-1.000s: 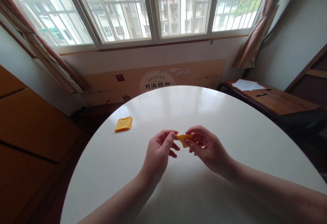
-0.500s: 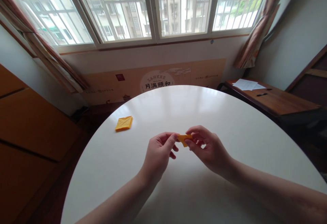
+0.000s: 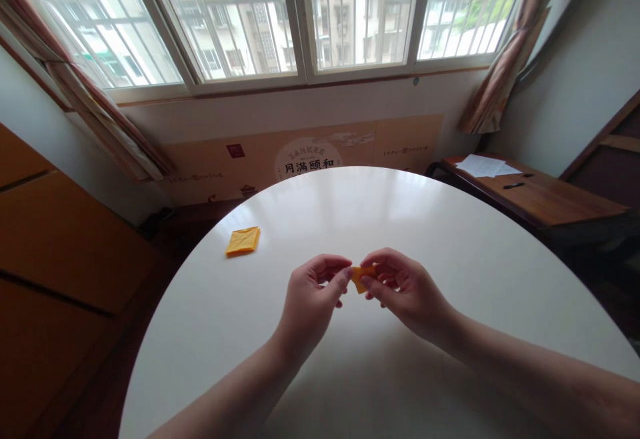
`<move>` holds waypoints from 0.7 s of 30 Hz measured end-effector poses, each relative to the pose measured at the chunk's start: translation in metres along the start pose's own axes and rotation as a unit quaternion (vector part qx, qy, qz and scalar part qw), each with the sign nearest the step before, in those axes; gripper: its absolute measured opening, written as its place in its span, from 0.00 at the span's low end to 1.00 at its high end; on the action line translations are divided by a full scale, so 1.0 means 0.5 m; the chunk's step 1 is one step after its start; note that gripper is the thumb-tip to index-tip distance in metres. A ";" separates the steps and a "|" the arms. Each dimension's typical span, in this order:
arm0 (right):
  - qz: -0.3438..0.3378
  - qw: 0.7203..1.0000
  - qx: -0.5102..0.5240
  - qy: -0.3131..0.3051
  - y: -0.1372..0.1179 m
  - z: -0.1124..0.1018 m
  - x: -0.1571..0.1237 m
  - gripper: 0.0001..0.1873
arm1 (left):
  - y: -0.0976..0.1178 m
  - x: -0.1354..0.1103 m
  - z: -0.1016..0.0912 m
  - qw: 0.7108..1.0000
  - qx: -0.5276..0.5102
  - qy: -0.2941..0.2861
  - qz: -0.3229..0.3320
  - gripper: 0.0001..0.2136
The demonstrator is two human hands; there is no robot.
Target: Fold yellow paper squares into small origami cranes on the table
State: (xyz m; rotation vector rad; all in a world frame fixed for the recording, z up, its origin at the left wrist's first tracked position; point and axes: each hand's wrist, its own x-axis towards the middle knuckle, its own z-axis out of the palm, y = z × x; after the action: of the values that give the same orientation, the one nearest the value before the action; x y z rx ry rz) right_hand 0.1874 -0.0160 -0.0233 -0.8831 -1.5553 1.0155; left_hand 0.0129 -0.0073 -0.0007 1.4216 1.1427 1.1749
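Note:
A small folded piece of orange paper (image 3: 361, 277) is pinched between both hands above the round white table (image 3: 400, 372). My left hand (image 3: 313, 302) grips its left end with thumb and forefinger, the other fingers curled. My right hand (image 3: 403, 289) holds its right end, fingers closed round it, so most of the paper is hidden. A second folded orange paper (image 3: 243, 240), flat and squarish, lies on the table to the far left, well away from both hands.
A wooden side table (image 3: 540, 195) with white sheets (image 3: 484, 165) and a dark pen stands at the right. A printed cardboard panel (image 3: 310, 155) leans under the barred window. Wooden cabinets (image 3: 55, 245) line the left side.
My hands have drawn closer together, so less of the orange paper shows between them. The paper on the table has not moved.

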 end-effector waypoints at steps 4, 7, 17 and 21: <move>0.010 1.000 0.010 -0.004 -0.001 0.000 0.000 0.07 | 0.004 0.001 -0.001 1.000 -0.004 0.005 -0.007 0.08; 0.035 0.999 0.023 -0.009 0.001 -0.001 0.000 0.08 | 0.003 0.006 -0.004 1.000 -0.018 0.015 -0.018 0.08; 0.115 0.990 0.075 -0.030 0.018 -0.008 0.007 0.13 | -0.001 0.019 -0.015 0.999 0.016 0.020 0.022 0.07; 0.117 0.990 0.073 -0.023 0.017 -0.009 0.010 0.14 | -0.003 0.018 -0.017 1.000 0.015 0.003 0.019 0.11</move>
State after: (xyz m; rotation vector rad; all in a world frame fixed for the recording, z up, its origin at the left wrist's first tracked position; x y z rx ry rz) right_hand 0.1914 -0.0075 -0.0288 -0.9608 -1.4159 1.3091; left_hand 0.0055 0.0025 -0.0004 1.4697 1.1466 1.1937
